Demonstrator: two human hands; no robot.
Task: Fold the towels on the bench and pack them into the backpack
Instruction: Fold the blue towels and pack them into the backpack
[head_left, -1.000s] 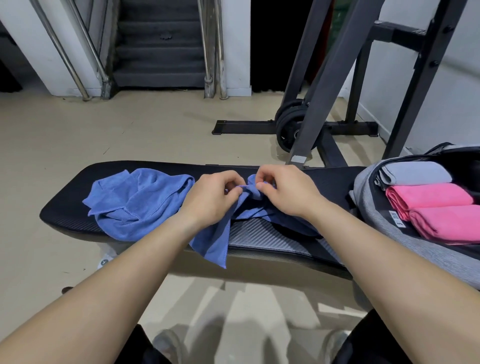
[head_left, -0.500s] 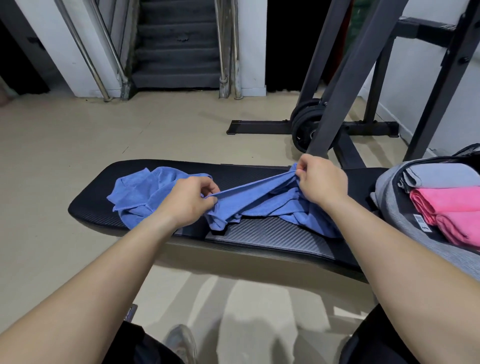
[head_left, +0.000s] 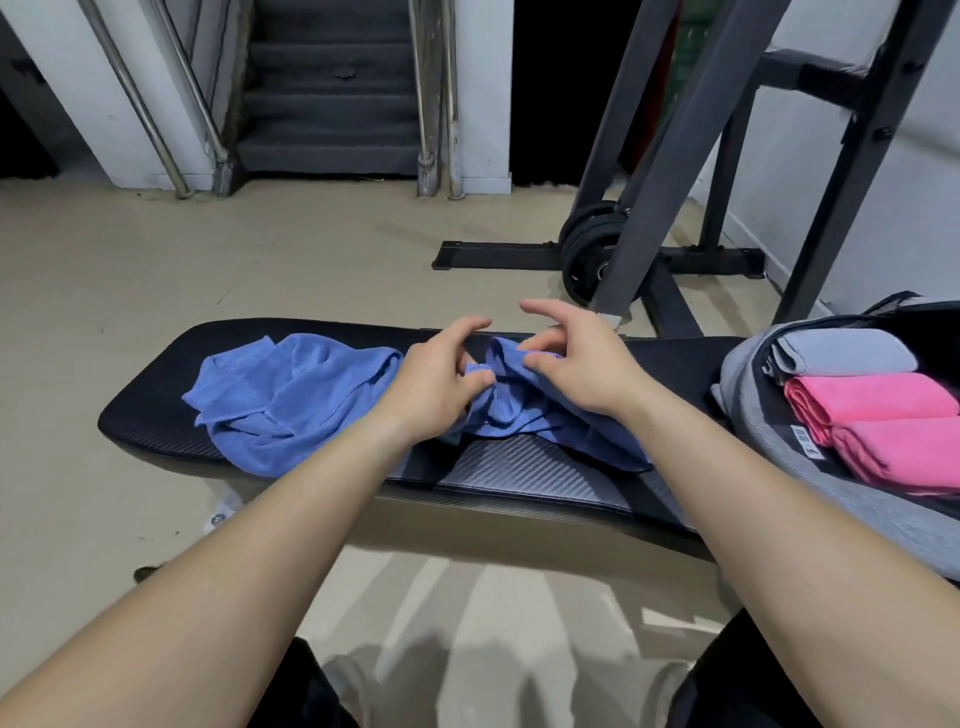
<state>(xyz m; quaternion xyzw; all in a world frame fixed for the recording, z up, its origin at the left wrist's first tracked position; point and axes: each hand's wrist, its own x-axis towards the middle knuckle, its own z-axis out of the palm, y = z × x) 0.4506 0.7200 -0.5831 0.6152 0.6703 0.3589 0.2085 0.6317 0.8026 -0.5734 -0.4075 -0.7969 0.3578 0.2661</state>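
Towel (head_left: 511, 415), soft blue cloth with a stitched hem, lies crumpled in the middle of the bench (head_left: 519, 473), a long black pad with a woven pattern and a round end. Left hand (head_left: 436, 384) pinches the hem. Right hand (head_left: 582, 369) is just beside it, thumb on the cloth and forefinger lifted; whether it grips, I cannot tell. At 9 o'clock lies a second blue heap (head_left: 291, 400). At 3 o'clock the open grey backpack (head_left: 753, 441) holds a grey roll (head_left: 847, 353) and pink rolls (head_left: 872, 400).

Crumpled blue towel (head_left: 291, 395) on black surface (head_left: 519, 470) left of left hand (head_left: 436, 379), second blue towel (head_left: 519, 410) bunched under both hands, open grey backpack (head_left: 779, 467) right of right hand (head_left: 576, 364), folded grey towel (head_left: 847, 353) and two folded pink towels (head_left: 872, 400) inside.
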